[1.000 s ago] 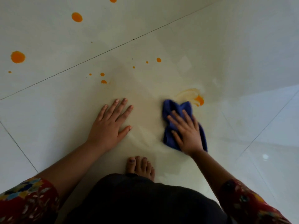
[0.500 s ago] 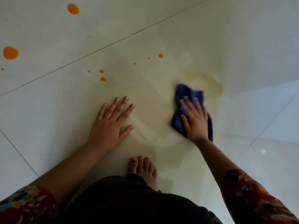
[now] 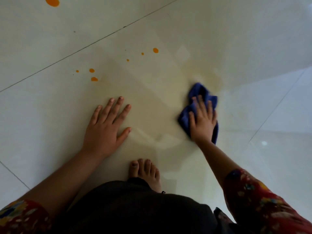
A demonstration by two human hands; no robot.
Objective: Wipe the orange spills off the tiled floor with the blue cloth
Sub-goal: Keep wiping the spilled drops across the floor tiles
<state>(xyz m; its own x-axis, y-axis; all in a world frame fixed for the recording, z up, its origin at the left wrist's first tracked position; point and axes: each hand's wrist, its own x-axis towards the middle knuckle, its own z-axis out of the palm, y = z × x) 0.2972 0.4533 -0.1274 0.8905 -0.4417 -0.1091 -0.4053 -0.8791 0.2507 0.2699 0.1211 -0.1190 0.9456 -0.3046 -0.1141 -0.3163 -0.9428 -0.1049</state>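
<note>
My right hand (image 3: 202, 120) lies flat, fingers spread, pressing the crumpled blue cloth (image 3: 199, 92) onto the pale tiled floor (image 3: 168, 39) at centre right. Just beyond the cloth a faint yellowish smear (image 3: 207, 76) marks the tile. My left hand (image 3: 108, 125) rests palm down on the floor to the left, fingers straight, holding nothing. Small orange drops (image 3: 92, 70) sit beyond the left hand, another drop (image 3: 155, 50) lies further right, and a large orange spot (image 3: 52, 1) shows at the top left edge.
My bare foot (image 3: 145, 173) stands on the tile between the two arms, with dark clothing (image 3: 135, 208) below it. Dark grout lines (image 3: 84, 48) cross the floor diagonally. A bright glare (image 3: 278, 102) covers the tiles at right.
My right hand slid the cloth forward and right over the orange puddle, which is now only a faint smear. The left hand stayed planted. The view shifted down slightly.
</note>
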